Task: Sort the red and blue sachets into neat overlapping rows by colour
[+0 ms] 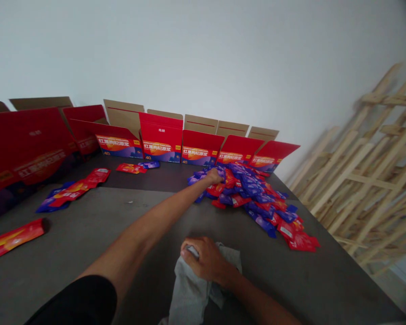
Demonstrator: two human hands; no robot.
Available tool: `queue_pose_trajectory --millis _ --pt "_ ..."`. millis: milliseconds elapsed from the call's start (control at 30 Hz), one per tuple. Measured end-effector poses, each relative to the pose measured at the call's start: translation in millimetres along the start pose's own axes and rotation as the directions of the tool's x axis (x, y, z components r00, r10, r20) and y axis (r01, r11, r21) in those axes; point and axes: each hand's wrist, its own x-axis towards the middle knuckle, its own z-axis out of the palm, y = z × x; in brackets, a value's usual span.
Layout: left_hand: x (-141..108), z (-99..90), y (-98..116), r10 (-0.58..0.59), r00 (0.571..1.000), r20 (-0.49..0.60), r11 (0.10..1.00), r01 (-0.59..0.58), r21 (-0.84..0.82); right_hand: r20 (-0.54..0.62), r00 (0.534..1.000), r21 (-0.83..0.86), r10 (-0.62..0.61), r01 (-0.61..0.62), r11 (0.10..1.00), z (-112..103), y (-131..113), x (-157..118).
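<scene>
My left hand (215,176) reaches far forward to the left edge of a heap of purple and red packets (253,187). Its fingers are bent around a purple packet at the heap, partly hidden among the others. Nearer to me, my right hand (205,259) is closed on a grey cloth (189,289), which hangs in folds below the fingers over the dark table (149,234).
Open red cartons (160,140) line the back of the table, with larger-looking ones (27,149) at the left. Packets lie in front of them: a red and purple pair (131,168), more at the left (77,189), and a red one (15,238). Wooden frames (368,180) lean at the right.
</scene>
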Motion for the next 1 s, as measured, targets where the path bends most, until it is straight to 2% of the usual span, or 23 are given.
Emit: queue_pose_trajectory --millis 167,300,500,633,700,800,900,1000 --pt "5 -5.3 7 -0.035 0.999 -0.017 0.985 0.038 0.169 0.011 1.0 -0.039 0.01 -0.01 0.999 0 0 1" --pt "2 -13.8 1 -0.012 1.0 -0.011 0.969 0.014 0.246 0.018 1.0 -0.061 0.02 -0.019 0.998 0 1 2" --pt "-7 -29.1 -16 0.04 0.999 0.027 0.964 -0.046 0.263 0.016 0.999 -0.052 0.031 -0.03 0.998 0 0 1" --pt "-24 -48.9 -30 0.119 0.992 0.04 0.967 -0.125 0.224 0.008 1.0 -0.052 0.025 -0.025 0.998 0 0 1" --pt "-41 -63.5 -44 0.159 0.987 0.032 0.964 -0.162 0.209 0.015 1.0 -0.063 0.015 -0.014 0.998 0 1 1" --pt "-79 -90.7 -71 0.204 0.979 -0.011 0.958 -0.198 0.209 0.017 1.0 -0.086 0.012 -0.011 0.996 0 0 0" --pt "-130 -124.5 -100 0.239 0.968 -0.077 0.948 -0.215 0.237 0.012 1.0 -0.101 0.006 -0.005 0.995 0 -1 -1" --pt "-190 -168.5 -129 0.244 0.96 -0.136 0.935 -0.196 0.295 -0.004 1.0 -0.097 0.001 -0.002 0.995 0 -2 -1"
